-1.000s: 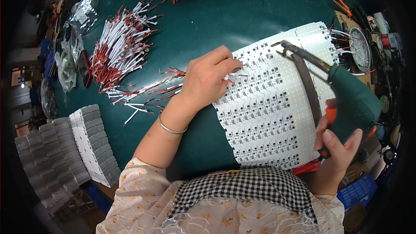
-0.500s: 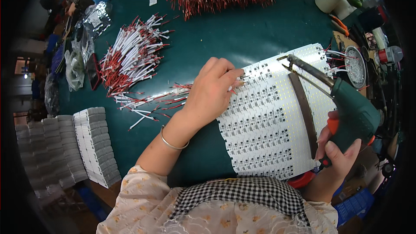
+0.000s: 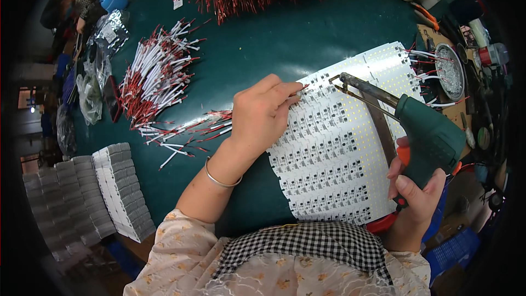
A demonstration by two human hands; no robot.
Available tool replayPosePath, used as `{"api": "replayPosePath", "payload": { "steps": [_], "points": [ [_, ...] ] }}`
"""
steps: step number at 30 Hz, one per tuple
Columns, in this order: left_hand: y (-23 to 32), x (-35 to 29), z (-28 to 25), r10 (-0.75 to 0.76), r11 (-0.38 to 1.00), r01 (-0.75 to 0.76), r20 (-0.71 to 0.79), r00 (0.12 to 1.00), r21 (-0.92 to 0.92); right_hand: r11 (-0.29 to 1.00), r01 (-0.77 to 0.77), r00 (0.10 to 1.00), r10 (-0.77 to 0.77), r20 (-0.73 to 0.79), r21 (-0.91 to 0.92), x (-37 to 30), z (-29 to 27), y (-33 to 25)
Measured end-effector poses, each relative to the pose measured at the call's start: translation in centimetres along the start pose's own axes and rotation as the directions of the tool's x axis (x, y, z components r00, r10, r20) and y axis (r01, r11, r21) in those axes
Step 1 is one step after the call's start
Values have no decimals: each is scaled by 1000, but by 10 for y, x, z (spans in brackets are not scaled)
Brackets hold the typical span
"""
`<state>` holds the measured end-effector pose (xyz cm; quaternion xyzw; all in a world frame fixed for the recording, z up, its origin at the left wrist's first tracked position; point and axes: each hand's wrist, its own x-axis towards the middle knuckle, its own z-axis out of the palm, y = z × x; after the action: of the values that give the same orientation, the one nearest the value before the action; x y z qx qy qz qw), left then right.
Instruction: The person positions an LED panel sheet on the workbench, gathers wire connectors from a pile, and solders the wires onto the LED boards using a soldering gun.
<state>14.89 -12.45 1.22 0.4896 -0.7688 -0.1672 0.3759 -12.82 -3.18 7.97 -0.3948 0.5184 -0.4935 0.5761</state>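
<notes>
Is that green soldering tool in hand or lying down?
In hand: the right hand holds the green soldering tool, its metal tip pointing leftward.

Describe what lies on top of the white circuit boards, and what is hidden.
A dark, flat bar lies across the circuit boards. The soldering gun and left hand overlap them in view; contact is unclear. The surface under the bar and behind the hand cannot be seen.
</notes>
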Motion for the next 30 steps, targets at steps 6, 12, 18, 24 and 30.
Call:
{"api": "replayPosePath", "payload": {
  "steps": [6, 12, 18, 24, 30],
  "points": [
    [-7, -4, 3, 79, 994, -78, -8, 997, 78, 998, -60, 998, 60, 21, -15, 3, 4, 1],
    [-7, -6, 4, 128, 969, -136, 54, 990, 207, 996, -89, 996, 90, 6, -9, 5, 16, 3],
    [-9, -6, 5, 160, 965, -166, 45, 986, 205, 996, -82, 997, 82, -3, -39, 6, 24, 11],
    [-9, -4, 3, 119, 981, -127, 63, 991, 146, 992, -111, 993, 113, 38, -67, 7, 22, 14],
    [-10, -3, 2, 60, 997, -64, 86, 995, 48, 993, -92, 992, 98, 81, -77, 7, 23, 14]
  ]
}}
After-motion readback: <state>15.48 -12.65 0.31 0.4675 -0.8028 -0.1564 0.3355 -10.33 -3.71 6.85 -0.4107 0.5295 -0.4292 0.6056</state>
